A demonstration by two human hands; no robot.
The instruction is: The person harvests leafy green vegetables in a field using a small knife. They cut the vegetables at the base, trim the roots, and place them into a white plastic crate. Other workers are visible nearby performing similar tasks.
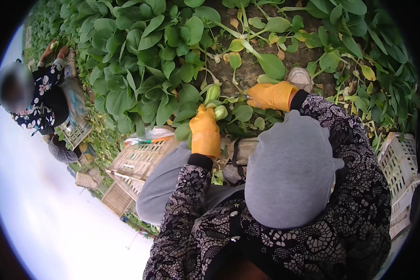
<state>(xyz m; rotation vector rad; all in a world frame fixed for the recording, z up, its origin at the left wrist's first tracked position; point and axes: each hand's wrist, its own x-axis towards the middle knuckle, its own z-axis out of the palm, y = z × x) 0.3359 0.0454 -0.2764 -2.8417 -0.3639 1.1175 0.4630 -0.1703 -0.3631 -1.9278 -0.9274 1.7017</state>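
Note:
My left hand (205, 131), in an orange rubber glove, is closed around a green bok choy (220, 112) with its pale, rounded base turned outward. A second bok choy base (212, 92) shows just beyond my fingers; whether the same hand holds it is unclear. To the right, my right hand (271, 96), gloved alike, grips a small knife (236, 96). Its thin blade points left toward the bok choy, apart from my left fingers. Most of the knife's handle is hidden inside the glove.
Dense leafy plants (136, 63) grow ahead and to the left. Cut leaves (271, 66) lie on brown soil. Plastic crates (143, 154) stand left, and another crate (400, 168) right. My shoe (300, 78) is beside my right hand. A co-worker (45, 91) crouches at far left.

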